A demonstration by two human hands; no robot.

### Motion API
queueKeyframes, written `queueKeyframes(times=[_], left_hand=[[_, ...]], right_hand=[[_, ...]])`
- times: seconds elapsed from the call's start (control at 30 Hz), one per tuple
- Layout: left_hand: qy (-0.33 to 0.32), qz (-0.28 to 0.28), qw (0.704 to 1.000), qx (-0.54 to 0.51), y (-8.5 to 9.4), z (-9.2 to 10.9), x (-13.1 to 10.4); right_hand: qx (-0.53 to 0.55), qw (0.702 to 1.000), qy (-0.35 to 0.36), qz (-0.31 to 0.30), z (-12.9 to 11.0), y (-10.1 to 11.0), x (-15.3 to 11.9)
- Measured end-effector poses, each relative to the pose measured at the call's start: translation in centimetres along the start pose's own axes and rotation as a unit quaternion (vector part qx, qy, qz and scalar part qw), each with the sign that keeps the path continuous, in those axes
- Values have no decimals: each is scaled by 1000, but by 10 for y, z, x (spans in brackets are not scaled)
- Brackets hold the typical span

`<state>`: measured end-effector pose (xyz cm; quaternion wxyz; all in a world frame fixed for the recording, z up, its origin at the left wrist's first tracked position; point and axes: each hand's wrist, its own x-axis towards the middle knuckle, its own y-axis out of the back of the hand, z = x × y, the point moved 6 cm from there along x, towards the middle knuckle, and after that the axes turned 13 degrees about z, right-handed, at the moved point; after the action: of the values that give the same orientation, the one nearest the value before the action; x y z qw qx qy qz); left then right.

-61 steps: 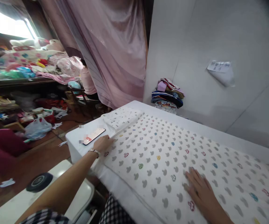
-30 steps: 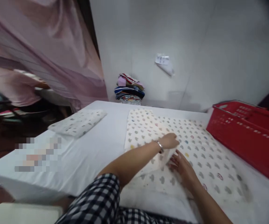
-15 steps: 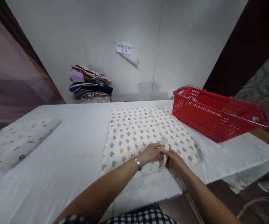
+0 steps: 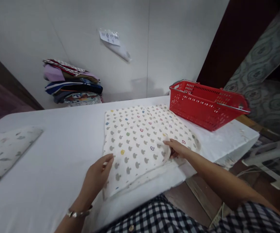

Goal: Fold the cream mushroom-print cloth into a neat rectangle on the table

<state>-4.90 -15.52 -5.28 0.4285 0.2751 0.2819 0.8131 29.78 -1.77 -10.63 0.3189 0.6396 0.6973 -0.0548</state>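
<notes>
A cream cloth (image 4: 135,139) printed with grey and coloured mushrooms lies spread on the white-covered table, its layers showing along the near edge. My right hand (image 4: 177,149) is closed on a turned-up fold of this cloth at its near right part. By the cloth's left edge is my left hand (image 4: 97,174), wearing a metal bracelet at the wrist. Its fingers are curled with thumb and fingertips close together; what they hold, if anything, cannot be made out.
A red plastic basket (image 4: 198,106) with metal handles stands at the right back. Folded garments (image 4: 73,85) are stacked near the wall. Another patterned cloth (image 4: 9,150) lies at the left on the white table cover (image 4: 64,139). A white stool (image 4: 271,158) stands beyond the right end.
My left hand has left the fold beside my right hand and moved left to the cloth's left edge. My right hand still grips the fold. The view has turned somewhat to the right.
</notes>
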Motion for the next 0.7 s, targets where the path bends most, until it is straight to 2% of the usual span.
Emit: queueKeyframes(times=[0.13,0.23,0.33,0.47,0.57,0.63,0.7], left_hand=[[1,54,998,26,14,-23,-12],[28,31,999,16,10,-34,-21],[50,10,999,14,3,-38,-27],[67,26,997,22,1,-39,-25],[79,29,996,24,1,-37,-21],[77,27,996,29,0,-32,-19],[69,23,997,35,-2,-24,-18]], right_hand=[[-159,986,31,22,-10,7,7],[-182,983,29,25,-13,16,13],[-133,991,24,16,-9,21,18],[6,1000,12,0,0,17,20],[78,997,19,-15,-3,21,15],[112,993,39,-8,-15,38,13],[152,985,83,21,-31,70,12]])
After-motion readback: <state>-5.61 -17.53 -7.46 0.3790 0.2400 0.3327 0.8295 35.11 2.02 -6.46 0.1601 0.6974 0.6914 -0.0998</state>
